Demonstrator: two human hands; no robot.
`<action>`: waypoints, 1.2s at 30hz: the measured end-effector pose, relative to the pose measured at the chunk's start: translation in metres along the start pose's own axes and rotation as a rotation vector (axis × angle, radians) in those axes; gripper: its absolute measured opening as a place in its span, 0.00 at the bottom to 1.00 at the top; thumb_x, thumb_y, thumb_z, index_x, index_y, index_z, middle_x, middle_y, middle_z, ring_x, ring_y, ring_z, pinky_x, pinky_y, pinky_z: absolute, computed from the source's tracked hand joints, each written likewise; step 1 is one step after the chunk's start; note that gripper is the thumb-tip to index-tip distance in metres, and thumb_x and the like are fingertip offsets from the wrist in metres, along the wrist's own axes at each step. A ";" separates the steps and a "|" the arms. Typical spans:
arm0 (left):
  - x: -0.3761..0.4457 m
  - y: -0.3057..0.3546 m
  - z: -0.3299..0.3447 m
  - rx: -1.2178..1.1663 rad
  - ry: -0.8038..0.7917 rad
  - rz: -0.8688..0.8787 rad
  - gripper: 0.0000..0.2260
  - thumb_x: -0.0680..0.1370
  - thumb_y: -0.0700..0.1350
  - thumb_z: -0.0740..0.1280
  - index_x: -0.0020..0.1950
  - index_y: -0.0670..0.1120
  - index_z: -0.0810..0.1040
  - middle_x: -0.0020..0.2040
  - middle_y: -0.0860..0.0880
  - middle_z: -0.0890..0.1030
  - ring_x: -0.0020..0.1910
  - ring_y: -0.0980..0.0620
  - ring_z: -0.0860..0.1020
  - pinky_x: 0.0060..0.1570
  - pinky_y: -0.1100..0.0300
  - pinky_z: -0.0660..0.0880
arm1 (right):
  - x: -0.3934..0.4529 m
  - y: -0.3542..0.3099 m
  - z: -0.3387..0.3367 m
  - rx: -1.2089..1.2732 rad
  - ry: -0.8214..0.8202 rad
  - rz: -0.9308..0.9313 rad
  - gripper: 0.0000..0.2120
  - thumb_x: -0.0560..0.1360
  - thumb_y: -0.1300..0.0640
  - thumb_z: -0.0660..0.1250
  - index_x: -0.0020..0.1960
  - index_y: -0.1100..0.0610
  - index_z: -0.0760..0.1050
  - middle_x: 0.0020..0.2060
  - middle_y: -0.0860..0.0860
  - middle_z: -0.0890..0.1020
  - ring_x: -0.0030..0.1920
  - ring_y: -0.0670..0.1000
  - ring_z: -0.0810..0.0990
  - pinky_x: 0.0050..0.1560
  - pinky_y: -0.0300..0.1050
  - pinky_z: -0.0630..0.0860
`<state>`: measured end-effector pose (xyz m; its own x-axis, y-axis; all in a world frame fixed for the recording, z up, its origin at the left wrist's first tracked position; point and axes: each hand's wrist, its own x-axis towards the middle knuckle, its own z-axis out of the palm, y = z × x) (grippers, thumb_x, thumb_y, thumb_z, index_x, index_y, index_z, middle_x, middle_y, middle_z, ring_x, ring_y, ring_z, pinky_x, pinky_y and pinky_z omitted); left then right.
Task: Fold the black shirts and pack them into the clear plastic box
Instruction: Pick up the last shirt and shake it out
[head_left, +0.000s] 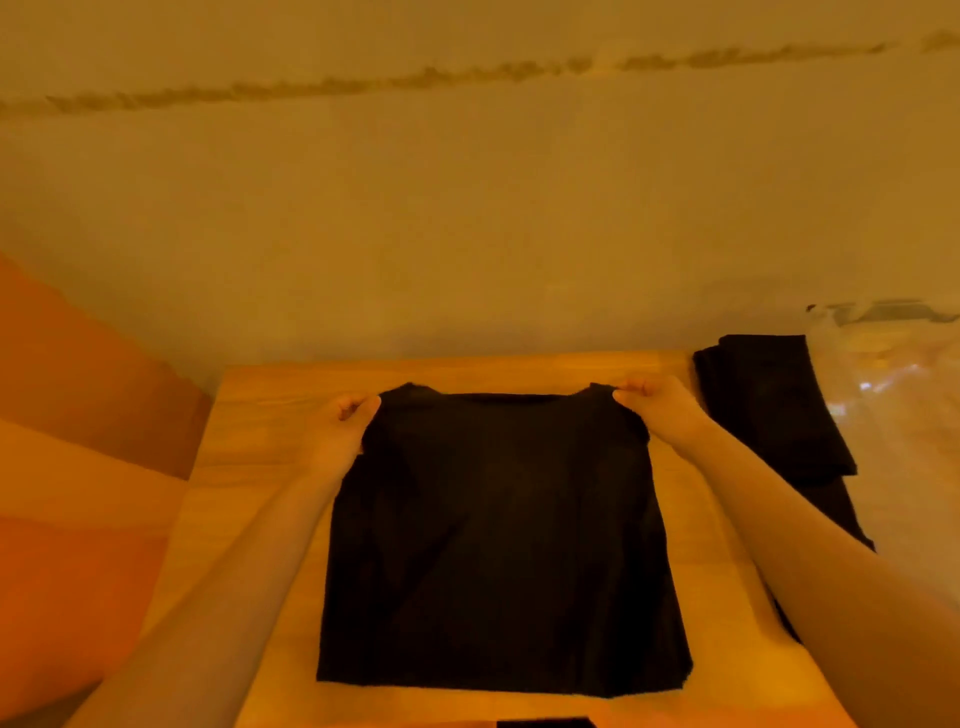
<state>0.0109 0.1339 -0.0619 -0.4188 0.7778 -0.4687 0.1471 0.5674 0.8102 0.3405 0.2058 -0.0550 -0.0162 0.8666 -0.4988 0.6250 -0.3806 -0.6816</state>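
A black shirt lies flat on the wooden table, neckline toward the far edge and sleeves tucked in. My left hand pinches its far left shoulder corner. My right hand pinches the far right shoulder corner. To the right, folded black shirts lie in a pile. Beyond them at the right edge is the clear plastic box, blurry and only partly in view.
A plain wall rises just behind the table's far edge. An orange-brown surface runs along the left of the table. A dark object peeks in at the bottom edge.
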 end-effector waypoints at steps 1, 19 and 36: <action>0.012 -0.006 0.007 0.055 0.092 0.002 0.11 0.79 0.47 0.63 0.58 0.43 0.75 0.54 0.46 0.78 0.55 0.45 0.76 0.53 0.49 0.74 | 0.012 0.002 0.005 -0.040 0.052 -0.001 0.12 0.80 0.61 0.59 0.61 0.61 0.74 0.55 0.59 0.79 0.54 0.58 0.78 0.50 0.44 0.75; -0.029 -0.092 0.057 1.268 -0.054 0.634 0.26 0.77 0.56 0.50 0.74 0.47 0.60 0.74 0.42 0.62 0.74 0.44 0.56 0.68 0.44 0.55 | -0.018 0.067 0.085 -0.854 0.124 -0.409 0.34 0.75 0.37 0.32 0.75 0.56 0.44 0.75 0.52 0.48 0.74 0.51 0.43 0.72 0.52 0.44; -0.113 -0.162 -0.010 1.235 -0.164 0.755 0.27 0.81 0.58 0.41 0.75 0.44 0.53 0.77 0.46 0.47 0.76 0.46 0.47 0.71 0.46 0.47 | -0.122 0.129 0.085 -0.866 0.045 -0.519 0.30 0.79 0.38 0.39 0.74 0.55 0.50 0.74 0.50 0.55 0.76 0.49 0.44 0.72 0.49 0.44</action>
<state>0.0255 -0.0483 -0.1366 0.1984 0.9634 -0.1801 0.9778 -0.1819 0.1038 0.3568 0.0233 -0.1273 -0.4292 0.8764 -0.2183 0.9006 0.3970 -0.1768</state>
